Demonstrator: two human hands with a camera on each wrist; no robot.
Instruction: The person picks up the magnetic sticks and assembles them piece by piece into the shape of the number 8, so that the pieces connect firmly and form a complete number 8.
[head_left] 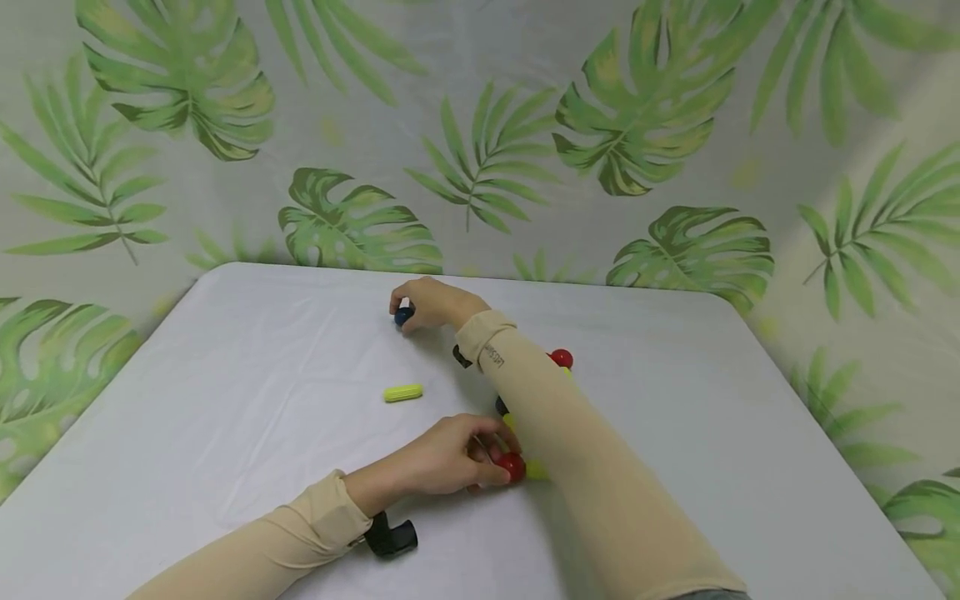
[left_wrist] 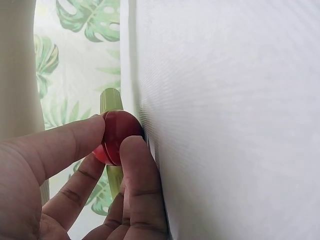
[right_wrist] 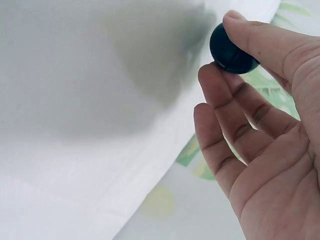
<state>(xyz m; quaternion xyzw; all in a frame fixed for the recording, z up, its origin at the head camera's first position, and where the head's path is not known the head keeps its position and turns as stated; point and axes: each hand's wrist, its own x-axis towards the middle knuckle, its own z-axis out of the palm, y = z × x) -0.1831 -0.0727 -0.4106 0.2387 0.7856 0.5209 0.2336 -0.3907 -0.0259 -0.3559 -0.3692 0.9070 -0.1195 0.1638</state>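
My left hand (head_left: 450, 457) pinches a red ball (head_left: 513, 467) between thumb and fingers, low over the white table. Yellow-green ribbed rods (left_wrist: 111, 100) adjoin that ball on two sides in the left wrist view. Farther back, my right hand (head_left: 438, 303) holds a dark blue ball (right_wrist: 231, 50) between thumb and fingertips. Between the hands a loose yellow-green ribbed rod (head_left: 403, 392) lies on the cloth. Past my right forearm shows another red ball (head_left: 562, 358), and a dark ball (head_left: 501, 406) peeks out on its near side. The sleeve hides most of the pieces there.
A white cloth covers the table (head_left: 247, 400). Behind it hangs a leaf-patterned curtain (head_left: 495, 233). My right forearm (head_left: 577, 450) crosses above the ball-and-rod pieces. A black wrist mount (head_left: 392, 537) sits below my left wrist.
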